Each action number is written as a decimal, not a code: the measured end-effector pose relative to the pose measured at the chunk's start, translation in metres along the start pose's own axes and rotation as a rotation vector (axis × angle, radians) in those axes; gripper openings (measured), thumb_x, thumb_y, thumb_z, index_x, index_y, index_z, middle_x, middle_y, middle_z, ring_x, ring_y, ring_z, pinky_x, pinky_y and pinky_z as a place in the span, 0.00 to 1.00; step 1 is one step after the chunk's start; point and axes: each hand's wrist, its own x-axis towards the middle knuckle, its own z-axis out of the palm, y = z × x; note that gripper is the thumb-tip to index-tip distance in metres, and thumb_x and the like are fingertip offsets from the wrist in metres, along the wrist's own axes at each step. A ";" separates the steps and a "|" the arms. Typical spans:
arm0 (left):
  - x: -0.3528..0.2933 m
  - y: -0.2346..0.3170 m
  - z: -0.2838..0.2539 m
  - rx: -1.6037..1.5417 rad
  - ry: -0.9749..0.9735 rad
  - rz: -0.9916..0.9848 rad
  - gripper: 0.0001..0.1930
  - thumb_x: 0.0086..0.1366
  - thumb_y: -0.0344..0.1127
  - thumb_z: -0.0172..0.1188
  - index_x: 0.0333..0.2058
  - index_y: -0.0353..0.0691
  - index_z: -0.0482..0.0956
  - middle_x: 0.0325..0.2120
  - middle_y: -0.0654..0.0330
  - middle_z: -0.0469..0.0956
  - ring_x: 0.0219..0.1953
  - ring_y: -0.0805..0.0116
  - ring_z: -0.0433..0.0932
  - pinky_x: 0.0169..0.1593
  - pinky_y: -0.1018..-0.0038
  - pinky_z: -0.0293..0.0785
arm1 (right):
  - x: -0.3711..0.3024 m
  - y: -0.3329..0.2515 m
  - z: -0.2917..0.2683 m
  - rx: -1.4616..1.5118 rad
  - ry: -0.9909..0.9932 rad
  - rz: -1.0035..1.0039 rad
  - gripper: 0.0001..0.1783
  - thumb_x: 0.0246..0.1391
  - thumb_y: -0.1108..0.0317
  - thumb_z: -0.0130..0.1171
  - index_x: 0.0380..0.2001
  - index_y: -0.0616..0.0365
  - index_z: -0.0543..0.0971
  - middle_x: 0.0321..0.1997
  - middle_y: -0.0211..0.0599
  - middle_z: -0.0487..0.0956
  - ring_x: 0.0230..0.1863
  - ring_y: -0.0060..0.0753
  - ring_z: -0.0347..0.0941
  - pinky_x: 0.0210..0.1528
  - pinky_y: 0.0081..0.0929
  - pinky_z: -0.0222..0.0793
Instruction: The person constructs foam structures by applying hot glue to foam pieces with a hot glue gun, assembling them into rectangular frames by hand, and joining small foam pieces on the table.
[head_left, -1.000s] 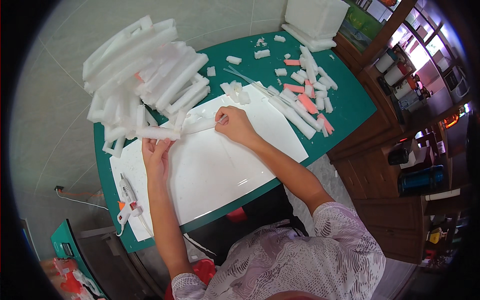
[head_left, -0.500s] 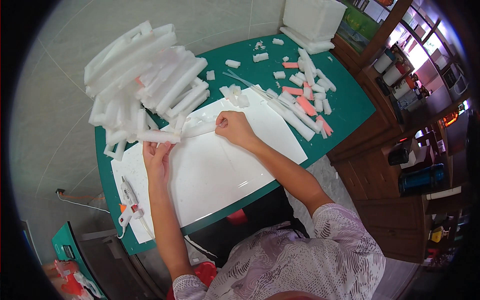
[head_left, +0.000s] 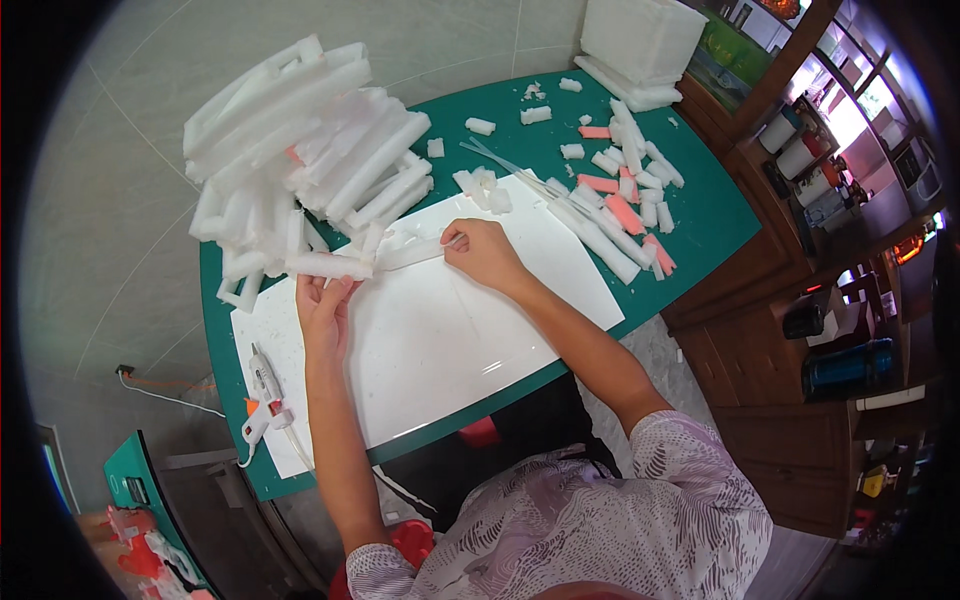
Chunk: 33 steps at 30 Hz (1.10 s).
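My left hand (head_left: 325, 318) grips a short white foam bar (head_left: 333, 265) from below, with the thumb near its right end. A longer white foam strip (head_left: 412, 253) extends from there over the white board (head_left: 430, 345) toward my right hand; I cannot tell whether the two pieces are joined. My right hand (head_left: 487, 257) is closed in a pinch at the strip's right end. Something thin and pale shows at its fingertips, too small to name. Small foam scraps (head_left: 484, 190) lie at the board's far edge.
White foam frames and bars (head_left: 300, 150) are heaped at the far left of the green table (head_left: 455, 98). A glue gun (head_left: 264, 398) lies at the near left. White and pink foam pieces (head_left: 622, 212) are scattered right, beside long foam rods (head_left: 598, 240). Foam sheets (head_left: 640, 45) stand behind.
The whole view has shifted slightly. Both hands keep nearly the same places on the board, and a thin pale thing now shows more plainly at my right fingertips.
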 end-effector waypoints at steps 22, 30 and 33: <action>0.002 -0.001 -0.007 0.006 -0.029 -0.015 0.27 0.56 0.22 0.61 0.54 0.35 0.63 0.47 0.54 0.72 0.48 0.64 0.76 0.53 0.66 0.75 | 0.002 0.000 -0.002 0.141 0.005 0.043 0.11 0.46 0.76 0.61 0.36 0.61 0.81 0.36 0.35 0.82 0.35 0.24 0.79 0.39 0.20 0.74; 0.003 -0.004 -0.008 -0.017 -0.025 -0.005 0.27 0.56 0.21 0.61 0.54 0.35 0.62 0.47 0.54 0.71 0.47 0.64 0.76 0.53 0.66 0.76 | 0.004 -0.009 -0.008 0.181 -0.058 0.133 0.15 0.47 0.79 0.58 0.41 0.61 0.81 0.36 0.33 0.82 0.39 0.23 0.78 0.43 0.18 0.72; 0.003 -0.004 -0.006 -0.026 -0.011 -0.015 0.28 0.55 0.21 0.61 0.54 0.35 0.62 0.48 0.54 0.71 0.48 0.64 0.76 0.53 0.65 0.76 | 0.006 0.000 -0.006 0.187 -0.031 0.094 0.13 0.49 0.80 0.56 0.40 0.60 0.81 0.39 0.33 0.81 0.42 0.24 0.77 0.46 0.19 0.71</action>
